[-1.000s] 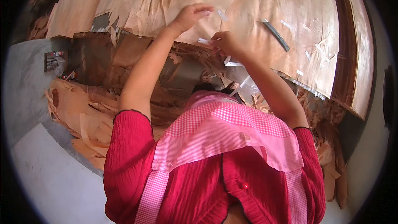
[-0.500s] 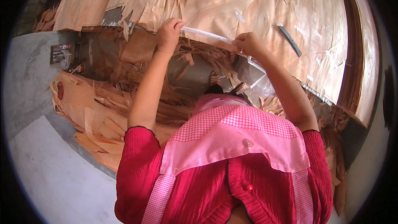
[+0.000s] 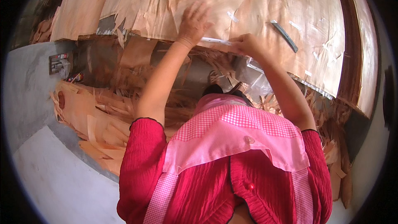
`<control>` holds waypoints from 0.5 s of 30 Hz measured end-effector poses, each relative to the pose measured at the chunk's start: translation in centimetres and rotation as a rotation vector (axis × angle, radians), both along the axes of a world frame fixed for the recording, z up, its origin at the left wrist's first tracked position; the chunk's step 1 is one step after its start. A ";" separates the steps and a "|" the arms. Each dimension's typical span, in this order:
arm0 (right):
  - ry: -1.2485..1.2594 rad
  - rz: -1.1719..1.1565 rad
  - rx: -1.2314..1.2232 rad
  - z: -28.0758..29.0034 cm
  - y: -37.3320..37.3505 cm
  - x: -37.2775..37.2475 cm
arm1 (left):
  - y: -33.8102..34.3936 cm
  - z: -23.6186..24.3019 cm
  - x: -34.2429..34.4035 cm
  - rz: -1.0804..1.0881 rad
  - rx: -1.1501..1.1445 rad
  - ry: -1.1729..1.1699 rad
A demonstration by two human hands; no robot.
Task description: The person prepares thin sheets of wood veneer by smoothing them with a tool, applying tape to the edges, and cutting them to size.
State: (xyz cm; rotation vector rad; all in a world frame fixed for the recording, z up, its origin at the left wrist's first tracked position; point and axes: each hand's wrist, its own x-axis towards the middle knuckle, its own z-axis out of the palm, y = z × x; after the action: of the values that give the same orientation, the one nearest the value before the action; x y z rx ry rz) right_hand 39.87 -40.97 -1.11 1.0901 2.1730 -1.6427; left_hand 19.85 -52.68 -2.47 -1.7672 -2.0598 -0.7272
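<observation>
A large thin sheet of light wood veneer [image 3: 257, 4] lies across a work surface in front of me, torn and patched with short white tape pieces. My left hand [image 3: 192, 23] presses flat on the sheet near its front edge, fingers spread. A strip of white tape [image 3: 216, 41] runs along that edge between my two hands. My right hand [image 3: 246, 43] pinches the strip's right end at the sheet's edge. Red sleeves and a pink checked apron fill the lower view.
A dark narrow blade-like tool [image 3: 285, 36] lies on the sheet to the right of my hands. Heaps of veneer scraps [image 3: 91, 116] cover the floor below the table. A grey wall [image 3: 29, 83] with a small box is at left. A dark wooden frame [image 3: 352, 58] borders the right.
Both hands carried the tape strip from above the sheet down to its front edge. My left hand has let go of the strip's end and now lies flat on the veneer.
</observation>
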 end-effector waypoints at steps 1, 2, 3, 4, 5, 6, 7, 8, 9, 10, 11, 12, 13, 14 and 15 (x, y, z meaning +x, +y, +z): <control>0.000 -0.006 0.004 0.0 0.0 0.0 | 0.2 -0.6 0.3 -0.036 -0.089 0.038; -0.022 0.018 0.098 -0.2 -0.1 0.0 | 0.2 -1.2 0.7 -0.071 -0.178 0.076; -0.044 0.043 0.192 -0.4 -0.2 0.0 | 0.3 -1.8 0.9 -0.105 -0.267 0.117; -0.063 0.071 0.277 -0.2 -0.4 -0.1 | 0.4 -1.6 0.8 -0.118 -0.290 0.131; -0.089 0.071 0.228 0.1 -0.4 0.0 | 0.6 -1.5 1.1 -0.090 -0.338 0.096; -0.115 0.071 0.180 0.6 -0.2 0.2 | 0.9 -1.4 1.5 -0.061 -0.385 0.061; -0.132 0.064 0.138 1.1 0.1 -0.1 | 1.6 -1.1 1.7 -0.036 -0.425 0.036; -0.140 0.073 0.180 1.2 0.0 -0.1 | 2.6 -0.8 3.2 0.061 -0.402 -0.049; -0.149 0.081 0.221 1.1 -0.1 -0.4 | 3.9 -0.5 5.3 0.158 -0.378 -0.134; -0.164 0.088 0.259 1.1 -0.3 -0.3 | 4.7 -0.3 7.0 0.252 -0.358 -0.223; -0.125 0.081 0.280 1.5 -0.6 -0.5 | 5.0 -1.4 7.1 0.212 -0.310 -0.178; -0.087 0.073 0.302 2.0 -1.1 -0.7 | 5.0 -3.4 7.2 0.172 -0.261 -0.132; -0.064 0.053 0.320 2.2 -1.2 -0.3 | 5.5 -3.5 8.0 0.116 -0.216 -0.097; -0.092 0.025 0.085 2.2 -0.7 -0.2 | 5.4 -3.5 8.6 0.138 -0.209 -0.124; -0.095 0.059 0.045 2.5 -0.4 0.7 | 5.5 -3.5 8.7 0.110 -0.211 -0.123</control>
State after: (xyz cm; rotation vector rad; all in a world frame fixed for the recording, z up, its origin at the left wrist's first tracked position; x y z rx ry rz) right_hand 40.57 -41.33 1.42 1.0820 2.1697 -1.4937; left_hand 28.57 -47.15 -6.00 -1.7376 -2.3721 -0.6203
